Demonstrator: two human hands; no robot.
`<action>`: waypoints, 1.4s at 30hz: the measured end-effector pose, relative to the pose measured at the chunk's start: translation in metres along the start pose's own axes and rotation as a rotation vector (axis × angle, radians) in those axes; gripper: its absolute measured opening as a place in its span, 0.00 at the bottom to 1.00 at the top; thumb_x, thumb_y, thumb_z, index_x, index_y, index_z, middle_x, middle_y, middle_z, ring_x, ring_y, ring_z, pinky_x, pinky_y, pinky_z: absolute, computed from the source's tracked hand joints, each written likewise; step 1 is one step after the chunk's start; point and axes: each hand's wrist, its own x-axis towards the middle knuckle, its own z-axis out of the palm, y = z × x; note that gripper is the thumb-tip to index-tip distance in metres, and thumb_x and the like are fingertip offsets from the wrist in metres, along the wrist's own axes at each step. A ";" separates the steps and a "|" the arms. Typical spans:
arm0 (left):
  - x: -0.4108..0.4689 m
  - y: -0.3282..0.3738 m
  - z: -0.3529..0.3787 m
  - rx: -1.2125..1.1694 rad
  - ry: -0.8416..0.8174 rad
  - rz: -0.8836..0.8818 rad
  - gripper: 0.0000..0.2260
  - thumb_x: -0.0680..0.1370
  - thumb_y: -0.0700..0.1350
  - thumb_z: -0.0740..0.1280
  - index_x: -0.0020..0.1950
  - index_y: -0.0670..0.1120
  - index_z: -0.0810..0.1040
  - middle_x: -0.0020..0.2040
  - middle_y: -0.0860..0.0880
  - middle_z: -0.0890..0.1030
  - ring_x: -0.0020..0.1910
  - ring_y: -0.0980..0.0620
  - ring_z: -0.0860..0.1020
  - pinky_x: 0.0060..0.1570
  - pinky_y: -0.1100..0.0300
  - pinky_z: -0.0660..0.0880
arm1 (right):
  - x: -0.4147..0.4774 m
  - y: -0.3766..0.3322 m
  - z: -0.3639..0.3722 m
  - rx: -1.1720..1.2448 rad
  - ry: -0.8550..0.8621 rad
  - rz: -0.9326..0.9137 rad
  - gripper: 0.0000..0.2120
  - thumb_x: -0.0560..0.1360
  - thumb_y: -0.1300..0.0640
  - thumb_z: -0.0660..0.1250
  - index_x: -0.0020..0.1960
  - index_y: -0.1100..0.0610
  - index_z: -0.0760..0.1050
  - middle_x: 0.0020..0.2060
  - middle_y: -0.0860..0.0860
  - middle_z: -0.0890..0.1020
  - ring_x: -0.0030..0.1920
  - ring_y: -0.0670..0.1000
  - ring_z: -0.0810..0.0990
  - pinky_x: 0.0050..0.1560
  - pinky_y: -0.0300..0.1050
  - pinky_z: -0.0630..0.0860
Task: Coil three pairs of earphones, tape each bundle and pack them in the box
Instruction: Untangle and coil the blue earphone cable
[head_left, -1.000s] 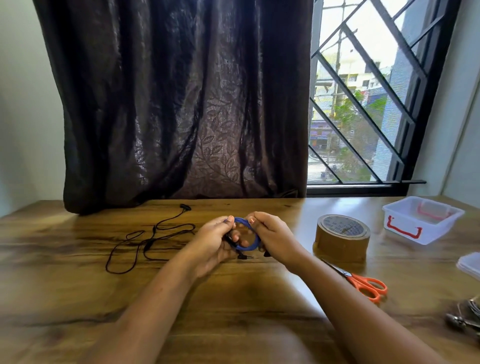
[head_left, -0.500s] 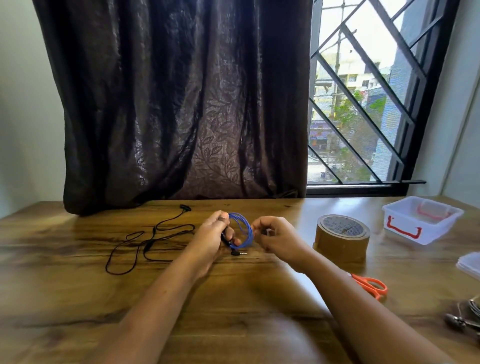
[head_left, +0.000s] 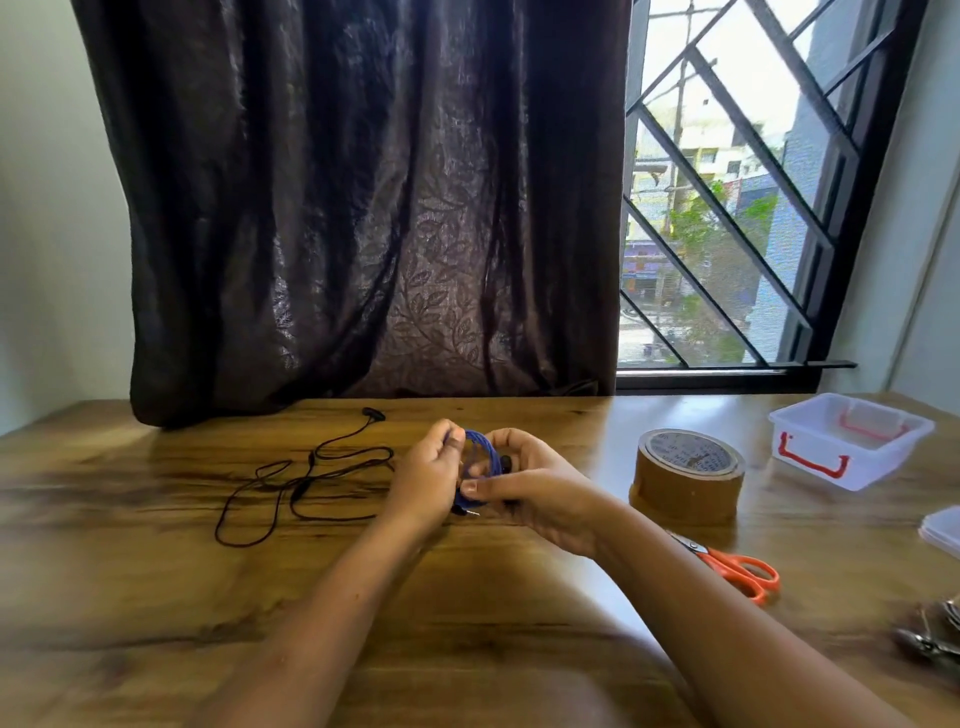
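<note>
Over wooden table (head_left: 156, 597), hands have closed back together, both gripping blue earphone coil (head_left: 475, 447).

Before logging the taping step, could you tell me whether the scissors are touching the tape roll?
Apart. In the head view, bare table shows between the scissors and the tape roll.

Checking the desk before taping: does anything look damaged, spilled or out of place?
Nothing stands out. The black earphones lie loose and uncoiled on the table; both hands hold the blue earphones coiled.
</note>
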 end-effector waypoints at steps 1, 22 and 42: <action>0.001 -0.001 0.000 0.001 0.002 -0.007 0.11 0.83 0.48 0.54 0.46 0.47 0.73 0.36 0.49 0.73 0.37 0.52 0.72 0.40 0.57 0.68 | -0.001 0.000 0.001 -0.019 0.000 -0.003 0.24 0.68 0.72 0.72 0.60 0.59 0.70 0.45 0.55 0.81 0.45 0.52 0.83 0.45 0.44 0.80; 0.008 -0.011 0.005 -0.249 -0.058 -0.169 0.17 0.82 0.50 0.56 0.67 0.43 0.70 0.51 0.44 0.80 0.40 0.51 0.74 0.30 0.63 0.68 | 0.005 0.010 0.002 -0.626 0.401 -0.543 0.12 0.71 0.63 0.72 0.51 0.55 0.74 0.44 0.47 0.79 0.44 0.41 0.77 0.41 0.30 0.74; 0.007 -0.015 0.003 -0.022 -0.080 0.048 0.13 0.83 0.47 0.54 0.40 0.47 0.69 0.31 0.51 0.70 0.29 0.57 0.70 0.35 0.62 0.71 | 0.012 0.005 -0.002 -0.239 0.476 -0.340 0.12 0.82 0.57 0.57 0.43 0.57 0.75 0.35 0.50 0.76 0.38 0.49 0.73 0.41 0.46 0.73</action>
